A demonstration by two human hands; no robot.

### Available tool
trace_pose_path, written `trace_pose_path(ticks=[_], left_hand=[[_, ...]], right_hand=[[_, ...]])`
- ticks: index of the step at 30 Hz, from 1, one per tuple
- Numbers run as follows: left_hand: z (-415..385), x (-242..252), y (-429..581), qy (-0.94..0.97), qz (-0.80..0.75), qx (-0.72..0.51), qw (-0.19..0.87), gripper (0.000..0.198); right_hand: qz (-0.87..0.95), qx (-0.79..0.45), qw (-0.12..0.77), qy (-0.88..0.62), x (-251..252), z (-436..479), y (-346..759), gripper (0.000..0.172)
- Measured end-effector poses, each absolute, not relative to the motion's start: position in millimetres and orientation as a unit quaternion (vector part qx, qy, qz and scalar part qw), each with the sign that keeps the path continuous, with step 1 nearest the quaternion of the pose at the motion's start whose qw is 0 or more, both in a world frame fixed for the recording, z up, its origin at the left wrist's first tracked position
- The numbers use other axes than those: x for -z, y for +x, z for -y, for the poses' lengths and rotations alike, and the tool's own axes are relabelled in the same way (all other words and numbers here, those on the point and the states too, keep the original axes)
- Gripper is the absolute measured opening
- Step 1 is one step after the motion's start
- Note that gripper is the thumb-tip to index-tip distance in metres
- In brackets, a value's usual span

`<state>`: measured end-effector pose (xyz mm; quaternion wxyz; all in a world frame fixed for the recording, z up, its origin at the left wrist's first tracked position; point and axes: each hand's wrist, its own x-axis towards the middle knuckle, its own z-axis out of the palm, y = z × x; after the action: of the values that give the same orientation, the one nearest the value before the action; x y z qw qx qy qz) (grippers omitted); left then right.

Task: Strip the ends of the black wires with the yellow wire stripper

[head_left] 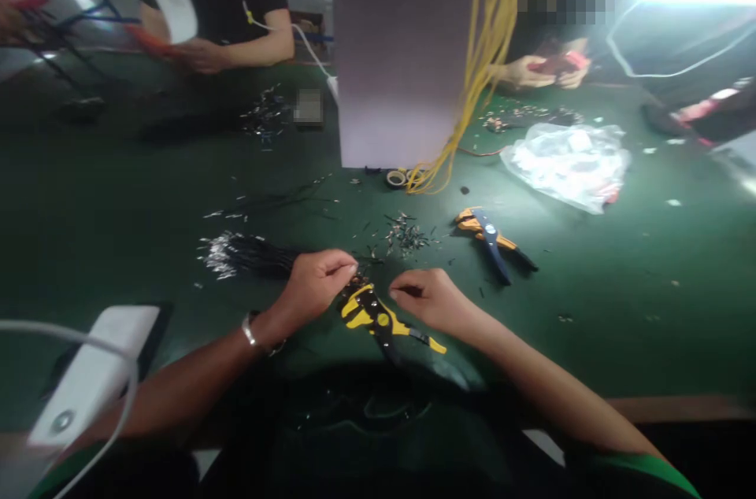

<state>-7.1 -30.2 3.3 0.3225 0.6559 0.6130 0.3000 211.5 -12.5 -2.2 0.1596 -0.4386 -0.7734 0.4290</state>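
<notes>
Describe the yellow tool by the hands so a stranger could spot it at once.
Find the green workbench, then the left hand and right hand at its near edge. Between them lie wire strippers with yellow and black handles. The other pair, farther off, is orange and blue.

You had a green table [650,286] before you, with an orange-and-blue wire stripper [489,235] lying on it and a clear plastic bag [564,167] beyond. Yellow cables [493,50] hung beside a grey panel [402,58], ending just beside a tape roll [395,179].
</notes>
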Motion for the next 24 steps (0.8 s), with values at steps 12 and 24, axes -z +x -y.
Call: trace_pose_path(ticks=[12, 24], left_hand=[[32, -12, -7, 0.659, -0.599, -0.247, 0.381, 0.03], [30, -21, -5, 0.619, -0.624, -0.242, 0.41, 0.035]], right_hand=[[0.688, -0.522, 0.306, -0.401, -5, 5, 184, 0.008], [0.721, -0.49, 0.305, -0.383, -1, 1, 184, 0.007]])
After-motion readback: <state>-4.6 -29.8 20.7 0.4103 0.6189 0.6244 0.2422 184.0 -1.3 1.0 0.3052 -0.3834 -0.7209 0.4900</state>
